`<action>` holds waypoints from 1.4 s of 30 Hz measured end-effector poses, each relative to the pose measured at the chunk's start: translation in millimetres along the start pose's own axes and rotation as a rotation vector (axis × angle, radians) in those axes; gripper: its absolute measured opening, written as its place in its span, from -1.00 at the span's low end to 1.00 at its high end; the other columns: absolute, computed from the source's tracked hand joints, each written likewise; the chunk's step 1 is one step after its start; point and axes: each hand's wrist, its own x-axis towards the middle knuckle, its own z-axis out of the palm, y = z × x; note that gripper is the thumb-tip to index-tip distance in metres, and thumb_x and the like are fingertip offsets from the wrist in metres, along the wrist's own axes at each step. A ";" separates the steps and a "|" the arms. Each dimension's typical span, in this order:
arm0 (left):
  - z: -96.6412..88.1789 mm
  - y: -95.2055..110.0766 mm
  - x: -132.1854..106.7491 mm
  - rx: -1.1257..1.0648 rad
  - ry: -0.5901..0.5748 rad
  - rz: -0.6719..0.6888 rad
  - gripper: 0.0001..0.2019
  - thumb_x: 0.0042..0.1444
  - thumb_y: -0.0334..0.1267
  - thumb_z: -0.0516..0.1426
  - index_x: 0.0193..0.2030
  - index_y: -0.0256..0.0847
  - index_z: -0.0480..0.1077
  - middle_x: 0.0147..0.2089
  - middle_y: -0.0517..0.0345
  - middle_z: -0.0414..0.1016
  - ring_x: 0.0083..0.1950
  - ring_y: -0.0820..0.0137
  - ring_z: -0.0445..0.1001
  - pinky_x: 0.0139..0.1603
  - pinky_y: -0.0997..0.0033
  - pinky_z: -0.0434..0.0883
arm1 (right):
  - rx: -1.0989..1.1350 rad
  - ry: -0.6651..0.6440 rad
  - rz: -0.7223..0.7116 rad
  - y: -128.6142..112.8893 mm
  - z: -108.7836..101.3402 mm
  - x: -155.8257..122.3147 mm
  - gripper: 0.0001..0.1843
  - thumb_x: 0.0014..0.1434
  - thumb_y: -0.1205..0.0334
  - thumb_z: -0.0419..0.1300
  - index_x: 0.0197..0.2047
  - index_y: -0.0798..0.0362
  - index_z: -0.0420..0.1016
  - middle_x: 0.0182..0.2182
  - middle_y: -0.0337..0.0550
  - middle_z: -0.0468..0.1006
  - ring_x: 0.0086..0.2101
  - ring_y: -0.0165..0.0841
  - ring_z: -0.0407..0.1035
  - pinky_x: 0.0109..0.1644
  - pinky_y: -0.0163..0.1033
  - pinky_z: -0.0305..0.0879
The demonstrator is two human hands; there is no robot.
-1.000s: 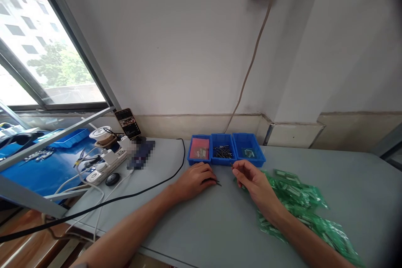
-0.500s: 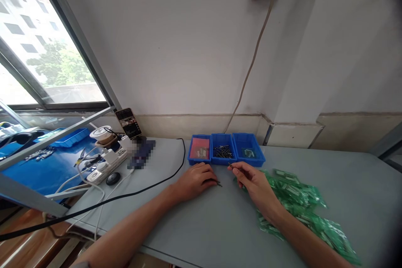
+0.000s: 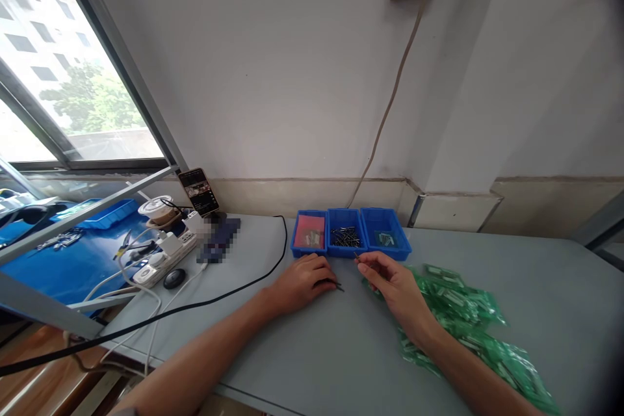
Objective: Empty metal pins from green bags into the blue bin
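Observation:
My left hand (image 3: 308,281) rests on the grey table, fingers curled, with a thin dark rod-like piece (image 3: 340,286) sticking out from under its fingertips. My right hand (image 3: 390,279) hovers a little to the right, thumb and forefinger pinching another small dark rod-like piece (image 3: 357,258). Just beyond the hands, three blue bins stand side by side. The middle bin (image 3: 346,252) has many thin dark metal pieces (image 3: 345,236) in it. In the left bin (image 3: 309,251) are a pink sheet and small pale pieces. The right bin (image 3: 398,251) contains small clear-looking pieces.
Green plastic packets (image 3: 455,305) lie piled beside and under my right forearm. On the left are a black cable (image 3: 209,299), a power strip (image 3: 163,263), a black mouse (image 3: 174,279), a propped phone (image 3: 199,192) and a lidded cup (image 3: 156,208).
The fingers of my right hand have shifted slightly on the piece they pinch, and it points more upright. My left hand stays in nearly the same place.

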 end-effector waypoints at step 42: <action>2.4 -2.0 1.6 -0.023 0.028 -0.021 -0.77 0.49 -0.14 0.11 -0.02 -0.17 0.57 -0.07 0.06 0.55 -0.03 0.32 0.47 0.03 0.33 0.41 | 0.282 -0.125 0.131 -19.2 0.4 -9.5 -0.52 0.21 -0.28 0.35 -0.19 0.00 0.58 -0.28 -0.18 0.51 -0.43 -0.39 0.29 -0.29 -0.22 0.32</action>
